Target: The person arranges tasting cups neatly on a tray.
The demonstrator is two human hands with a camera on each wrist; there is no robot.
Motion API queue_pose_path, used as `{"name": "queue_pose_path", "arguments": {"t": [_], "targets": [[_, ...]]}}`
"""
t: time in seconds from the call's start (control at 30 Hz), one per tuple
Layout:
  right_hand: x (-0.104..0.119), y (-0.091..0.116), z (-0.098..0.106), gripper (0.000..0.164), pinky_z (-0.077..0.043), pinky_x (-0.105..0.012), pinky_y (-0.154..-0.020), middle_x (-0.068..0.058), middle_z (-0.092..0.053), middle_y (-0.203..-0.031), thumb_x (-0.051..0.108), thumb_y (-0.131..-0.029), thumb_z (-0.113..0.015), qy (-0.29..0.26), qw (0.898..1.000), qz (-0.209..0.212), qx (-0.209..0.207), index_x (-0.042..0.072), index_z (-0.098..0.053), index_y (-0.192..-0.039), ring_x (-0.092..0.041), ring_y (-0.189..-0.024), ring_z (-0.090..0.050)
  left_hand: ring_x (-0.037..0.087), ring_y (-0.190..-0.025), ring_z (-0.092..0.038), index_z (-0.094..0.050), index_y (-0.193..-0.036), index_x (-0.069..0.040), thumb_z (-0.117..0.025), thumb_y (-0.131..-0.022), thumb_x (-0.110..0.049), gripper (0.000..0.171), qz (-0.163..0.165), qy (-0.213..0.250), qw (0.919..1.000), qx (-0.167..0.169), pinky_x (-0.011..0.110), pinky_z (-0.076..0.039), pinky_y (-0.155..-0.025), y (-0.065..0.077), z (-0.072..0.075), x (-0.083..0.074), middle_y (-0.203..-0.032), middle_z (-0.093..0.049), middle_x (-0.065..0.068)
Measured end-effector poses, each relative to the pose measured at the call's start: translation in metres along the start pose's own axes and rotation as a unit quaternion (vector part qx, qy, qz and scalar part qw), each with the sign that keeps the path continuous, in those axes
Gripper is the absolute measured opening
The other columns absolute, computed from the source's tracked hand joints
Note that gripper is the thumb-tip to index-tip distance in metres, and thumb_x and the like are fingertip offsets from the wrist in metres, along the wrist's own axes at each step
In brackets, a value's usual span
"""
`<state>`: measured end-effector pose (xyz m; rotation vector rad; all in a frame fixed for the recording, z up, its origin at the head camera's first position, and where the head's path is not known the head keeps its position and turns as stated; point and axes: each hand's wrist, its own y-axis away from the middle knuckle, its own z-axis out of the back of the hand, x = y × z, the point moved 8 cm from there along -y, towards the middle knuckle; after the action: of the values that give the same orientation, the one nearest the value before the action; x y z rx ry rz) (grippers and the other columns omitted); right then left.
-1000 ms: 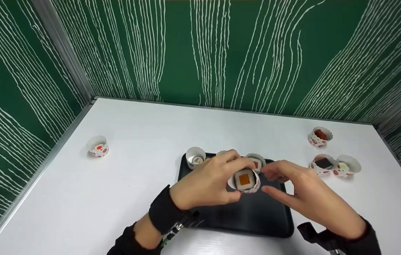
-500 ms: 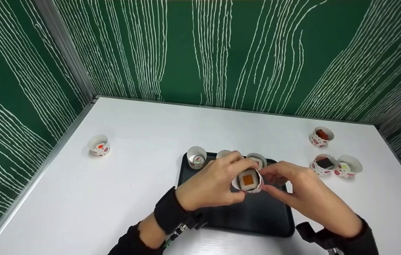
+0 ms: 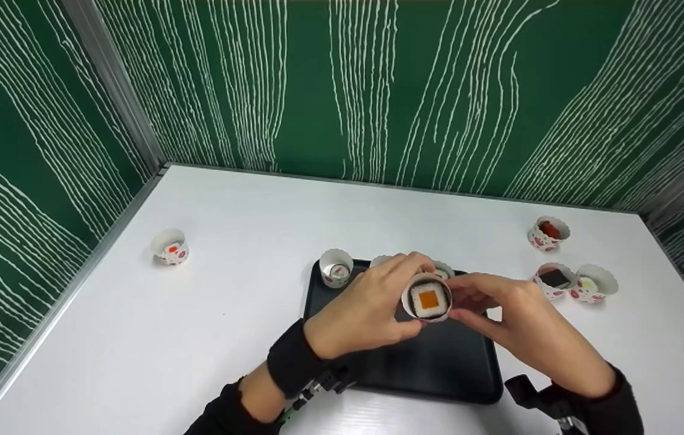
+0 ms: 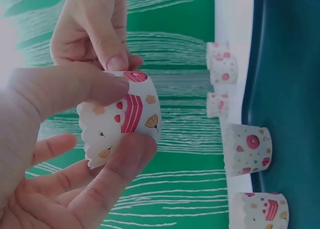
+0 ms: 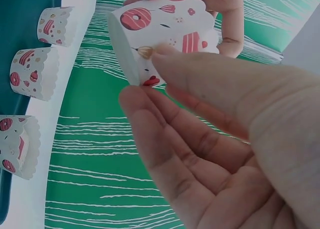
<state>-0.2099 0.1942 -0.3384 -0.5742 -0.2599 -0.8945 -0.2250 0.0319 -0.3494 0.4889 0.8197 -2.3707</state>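
In the head view my left hand [image 3: 366,308] grips a paper baking cup [image 4: 142,106] above the black tray [image 3: 438,368]. The cup is tilted so its mouth faces the head camera. Inside it sits a sushi-roll piece [image 3: 429,299], white with a dark outer band and an orange square centre. My right hand [image 3: 511,308] reaches in from the right and pinches the cup's side. The right wrist view has its thumb [image 5: 185,71] on the printed wall and a fingertip right at the base edge. Dessert drawings cover the cup's outside.
Along the tray's back edge stand several similar cups, one at the left [image 3: 336,269], others partly hidden behind my hands. To the right are a cup with red food [image 3: 548,232], one with a black-topped piece [image 3: 553,281] and another [image 3: 594,284]. A lone cup [image 3: 170,248] stands far left.
The held cup has moved slightly up and right and turned its mouth more toward the head camera. My right fingers, apart from it earlier, now touch the cup.
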Motion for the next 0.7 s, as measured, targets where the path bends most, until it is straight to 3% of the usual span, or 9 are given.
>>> {"name": "queue_pose_path", "arguments": {"t": [0.23,0.47,0.7], "targets": [[-0.003,0.0012,-0.0025,0.036,-0.062,-0.021,-0.07,0.007,-0.081,-0.104,0.011,-0.089,-0.087,-0.017,1.0,-0.009,0.018,0.015,-0.075,-0.123,-0.001,-0.084,-0.076,0.016,-0.117,-0.065,-0.052,-0.141,-0.013,-0.086,-0.085,-0.009,0.065,0.004,0.008,1.0,0.002,0.025,-0.055,-0.095,0.0002,-0.0004,0.0011,-0.135,-0.067,0.006],[-0.0064,0.0024,-0.0047,0.04,-0.064,-0.025,-0.073,0.008,-0.08,-0.106,0.017,-0.088,-0.089,-0.034,0.999,-0.025,0.024,0.015,-0.074,-0.125,-0.001,-0.087,-0.076,0.02,-0.118,-0.066,-0.054,-0.14,-0.01,-0.078,-0.086,0.002,0.06,0.002,0.019,0.9998,-0.004,0.028,-0.055,-0.096,0.0003,-0.0008,0.0003,-0.135,-0.067,0.009],[-0.0082,0.0018,-0.0059,0.051,-0.063,-0.024,-0.076,0.01,-0.078,-0.11,0.022,-0.087,-0.092,-0.042,0.998,-0.039,0.031,0.019,-0.071,-0.133,-0.003,-0.09,-0.077,0.017,-0.1,-0.069,-0.054,-0.136,-0.006,-0.076,-0.089,0.004,0.052,0.001,0.063,0.9979,-0.018,0.012,-0.054,-0.081,0.0002,-0.0011,0.0006,-0.127,-0.069,0.01]]}}
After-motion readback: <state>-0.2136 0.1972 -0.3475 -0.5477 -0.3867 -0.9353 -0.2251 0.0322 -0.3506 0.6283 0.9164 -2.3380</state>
